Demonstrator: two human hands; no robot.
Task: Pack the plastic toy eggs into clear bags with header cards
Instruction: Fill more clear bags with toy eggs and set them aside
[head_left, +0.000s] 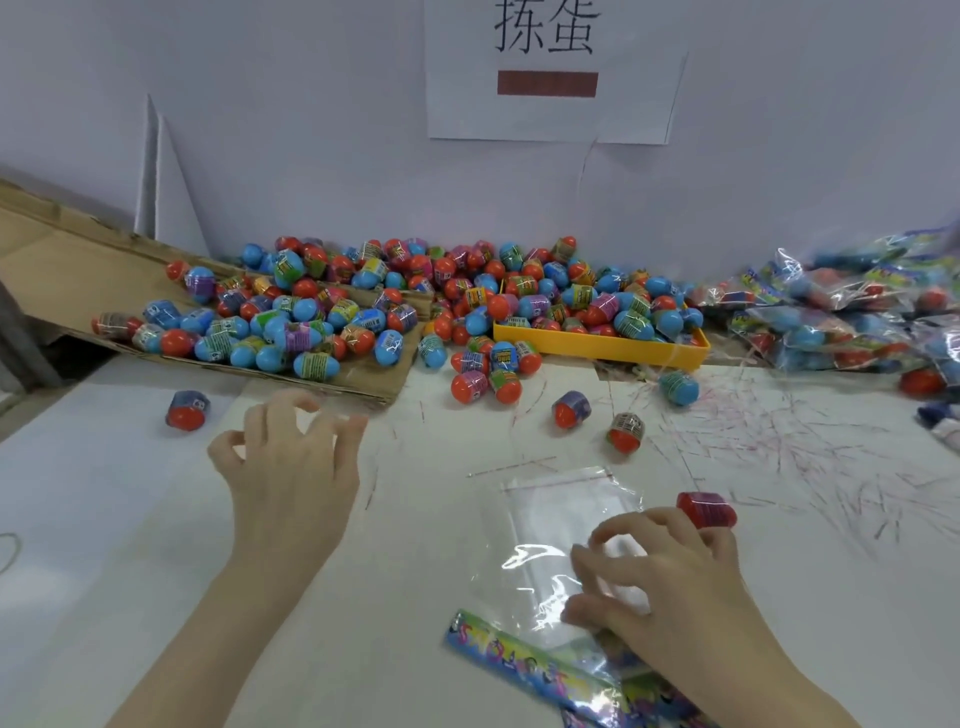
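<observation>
A clear bag (556, 525) with a colourful header card (524, 660) lies flat on the white table in front of me. My right hand (670, 577) rests on the bag's right side, fingers loosely curled; whether they pinch the film I cannot tell. A red egg (707, 510) sits just beyond its fingers. My left hand (291, 467) hovers over the table with fingers spread and slightly curled, holding nothing. A large heap of blue and red eggs (363, 306) lies along the wall. Loose eggs (571, 409) lie between the heap and the bag.
A flattened cardboard sheet (62, 260) slopes down at the left under part of the heap. A yellow tray (597, 345) holds more eggs. Filled bags (841, 312) pile up at the right. Thin red-and-white strips (779, 447) litter the table. One egg (187, 410) lies alone at the left.
</observation>
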